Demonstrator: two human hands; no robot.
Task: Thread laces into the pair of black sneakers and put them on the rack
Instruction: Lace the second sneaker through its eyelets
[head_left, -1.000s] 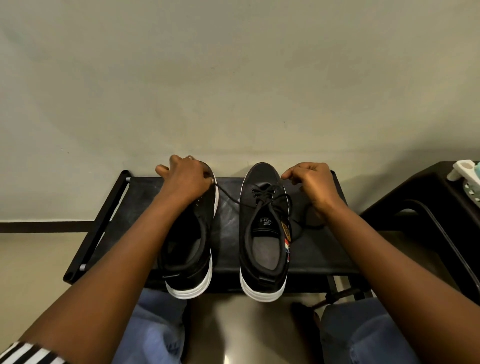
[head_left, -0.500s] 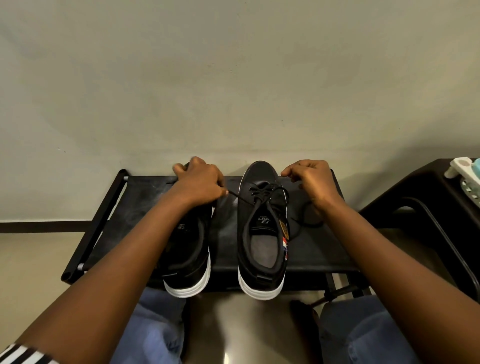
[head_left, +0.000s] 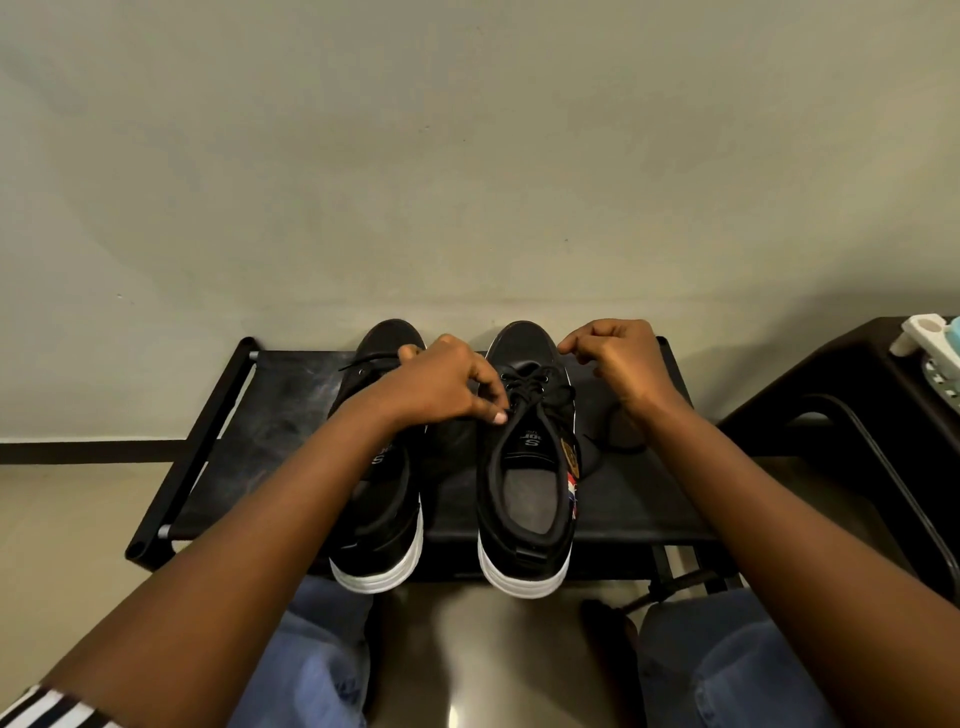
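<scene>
Two black sneakers sit side by side on top of the black rack (head_left: 291, 395), toes pointing at the wall and heels toward the person. The right sneaker (head_left: 527, 467) has its black lace (head_left: 524, 387) crossed through the holes near the tongue. The left sneaker (head_left: 384, 467) is partly hidden under the arm; one thin lace end shows near its toe.

The left hand (head_left: 441, 384) reaches across to the right sneaker. Its fingers are curled, and the thumb and fingertips seem to pinch the lace at the left side of the holes. The right hand (head_left: 621, 364) hangs over the right side of the same shoe's toe, fingers curled tight as if pinching a lace end, but the lace in them is too thin to see for sure. A loose loop of lace (head_left: 618, 439) lies on the rack just right of that shoe.

The shoe's long side runs away from the person. So the laces lie between the two hands, and each hand would probably pull out to its own side. The left hand is nearer the holes.
</scene>
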